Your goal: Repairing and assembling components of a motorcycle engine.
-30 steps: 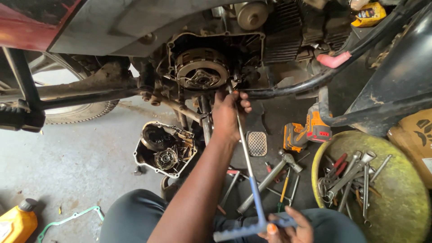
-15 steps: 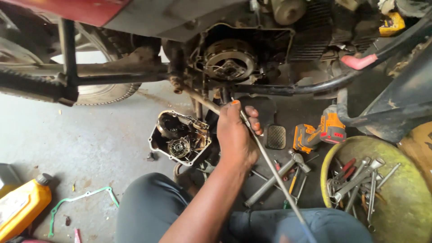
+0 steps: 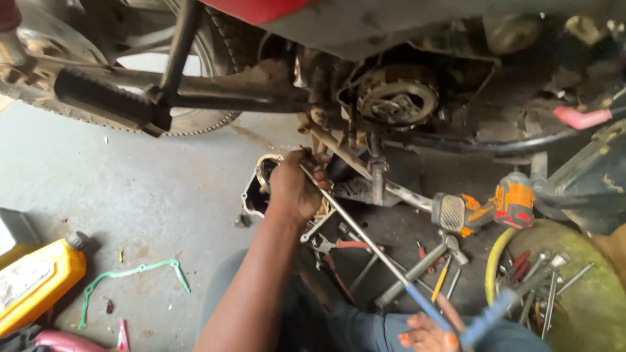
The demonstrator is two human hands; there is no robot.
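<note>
Seated on the concrete floor (image 3: 130,189) beside a motorcycle, the person worked under the open engine, where the round clutch assembly (image 3: 398,98) sat exposed in its housing. Left hand (image 3: 295,186) reached forward at the end of an outstretched arm, fingers curled around the upper end of a long T-handle wrench (image 3: 365,241), close under the engine and just in front of the removed engine cover (image 3: 257,189) lying on the floor. The wrench shaft ran diagonally down to the right, to its blue cross handle (image 3: 486,319) at the frame's bottom edge. Right hand (image 3: 427,332) sat there, only partly in view, fingers wrapped at the blue grip where shaft met handle. Footpeg (image 3: 107,98) and rear tyre (image 3: 195,120) stood upper left. On the floor right of the shaft: a hammer (image 3: 417,274), red-handled pliers (image 3: 339,244), an orange cordless impact driver (image 3: 495,205) beyond the brake pedal (image 3: 448,212). A round yellow-rimmed tray (image 3: 495,261) at right held loose spanners. Lower left lay a yellow oil bottle (image 3: 39,280) and a green gasket (image 3: 130,274).
</note>
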